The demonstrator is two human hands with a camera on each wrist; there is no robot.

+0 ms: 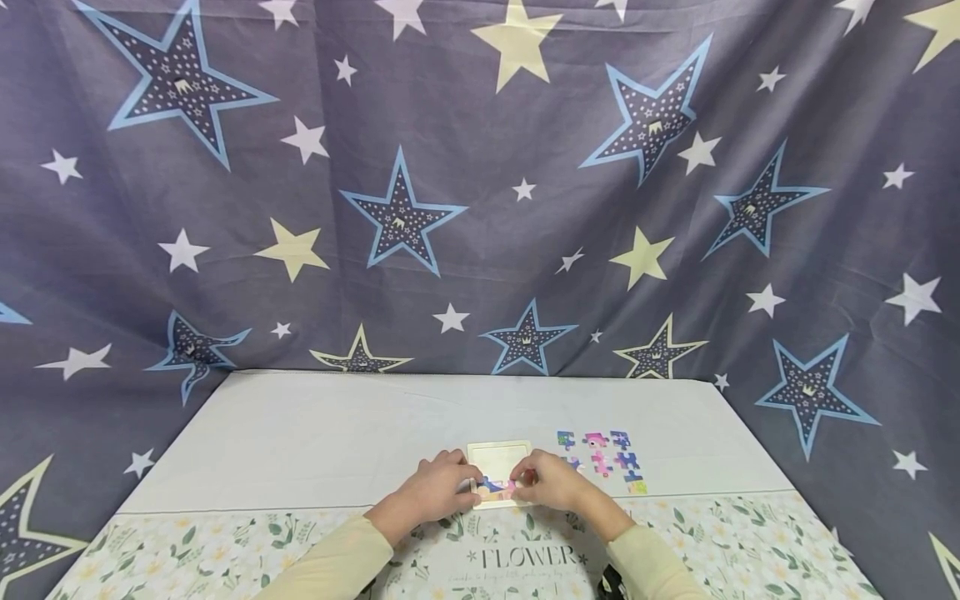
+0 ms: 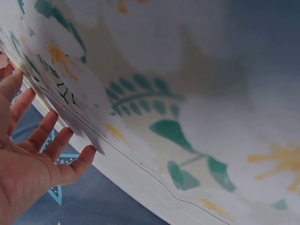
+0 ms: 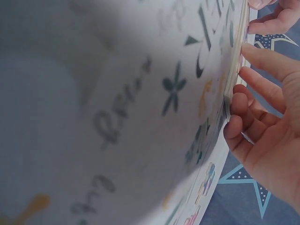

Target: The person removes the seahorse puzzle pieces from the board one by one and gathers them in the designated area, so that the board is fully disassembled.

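A small pale puzzle tray (image 1: 498,452) lies near the table's front, its lower part filled with colourful pieces and its upper part bare. My left hand (image 1: 441,486) rests at the tray's left edge, thumb and forefinger touching it. In the left wrist view, the fingers of that left hand (image 2: 40,150) are spread and loosely bent. From the right, my right hand (image 1: 555,481) pinches a pink puzzle piece (image 1: 512,487) at the tray's lower right. The right wrist view shows the right hand (image 3: 269,117) with its outer fingers curled beside the tray edge (image 3: 239,51); the piece is hidden there.
Several loose puzzle pieces (image 1: 600,461) lie right of the tray, some partly behind my right hand. A floral cloth (image 1: 720,533) with the word FLOWER covers the front of the white table (image 1: 337,433). A star-patterned curtain (image 1: 465,183) hangs behind and at both sides.
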